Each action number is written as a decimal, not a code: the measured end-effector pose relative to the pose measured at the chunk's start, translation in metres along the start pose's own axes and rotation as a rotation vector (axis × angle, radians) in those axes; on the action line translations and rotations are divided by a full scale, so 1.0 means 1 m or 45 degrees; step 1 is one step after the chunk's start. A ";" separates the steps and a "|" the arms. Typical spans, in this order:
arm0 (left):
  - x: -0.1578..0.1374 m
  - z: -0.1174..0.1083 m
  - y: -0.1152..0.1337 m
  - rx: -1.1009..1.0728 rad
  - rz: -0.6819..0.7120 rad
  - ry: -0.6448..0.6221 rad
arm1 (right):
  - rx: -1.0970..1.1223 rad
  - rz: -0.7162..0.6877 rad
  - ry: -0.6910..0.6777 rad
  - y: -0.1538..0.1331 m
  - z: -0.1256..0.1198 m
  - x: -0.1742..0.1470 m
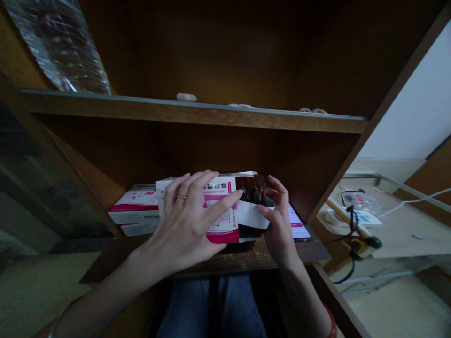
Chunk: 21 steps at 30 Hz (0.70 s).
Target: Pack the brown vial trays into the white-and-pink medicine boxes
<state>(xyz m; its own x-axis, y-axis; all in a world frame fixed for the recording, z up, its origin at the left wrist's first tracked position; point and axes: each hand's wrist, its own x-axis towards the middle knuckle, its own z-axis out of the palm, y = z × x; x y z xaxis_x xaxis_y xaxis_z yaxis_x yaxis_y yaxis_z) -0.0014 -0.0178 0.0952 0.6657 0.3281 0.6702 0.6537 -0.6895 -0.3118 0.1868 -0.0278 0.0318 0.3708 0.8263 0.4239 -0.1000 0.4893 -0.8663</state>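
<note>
A white and pink medicine box (221, 220) lies on its side between my two hands, just above the desk's front edge. My left hand (192, 209) grips its left part from above, with the thumb and fingers around the box. Through the open right end, several dark brown glass vials (254, 185) show with a white curved paper band (252, 213) across them. My right hand (278, 213) pinches the vials and the band at that end, thumb in front. How far its fingers reach behind the vials is hidden.
More white and pink boxes (136, 206) are stacked at the left of the desk compartment. A phone (299, 225) with a lit screen lies right. Above runs a wooden shelf (211, 112) with a clear plastic package (66, 51). A wooden pole (352, 225) stands at the right.
</note>
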 end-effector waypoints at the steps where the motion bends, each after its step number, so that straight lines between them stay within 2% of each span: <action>1: 0.000 0.000 0.000 -0.003 -0.009 0.003 | 0.018 -0.022 0.030 0.000 0.000 0.000; 3: 0.001 0.000 0.001 -0.012 -0.025 0.009 | 0.100 -0.043 0.066 -0.003 0.004 0.000; 6: 0.003 0.001 0.002 -0.021 -0.034 0.022 | 0.198 0.022 0.039 -0.013 0.014 -0.003; 10: 0.005 0.004 0.004 -0.016 -0.029 0.030 | 0.131 0.043 -0.028 -0.019 0.025 -0.005; 15: 0.004 0.006 0.001 -0.004 -0.035 0.044 | -0.060 -0.074 -0.038 -0.012 0.019 -0.006; 19: 0.004 0.004 -0.003 0.015 -0.044 0.053 | 0.165 -0.089 -0.063 -0.010 0.012 -0.007; 21: 0.006 0.003 -0.003 0.024 -0.050 0.061 | 0.180 -0.114 -0.065 -0.013 0.012 -0.008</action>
<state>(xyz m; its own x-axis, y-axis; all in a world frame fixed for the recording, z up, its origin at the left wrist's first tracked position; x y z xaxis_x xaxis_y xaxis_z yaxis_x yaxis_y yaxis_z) 0.0015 -0.0114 0.0978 0.6215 0.3231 0.7137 0.6862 -0.6640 -0.2969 0.1737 -0.0373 0.0425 0.3369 0.7889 0.5139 -0.1988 0.5931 -0.7802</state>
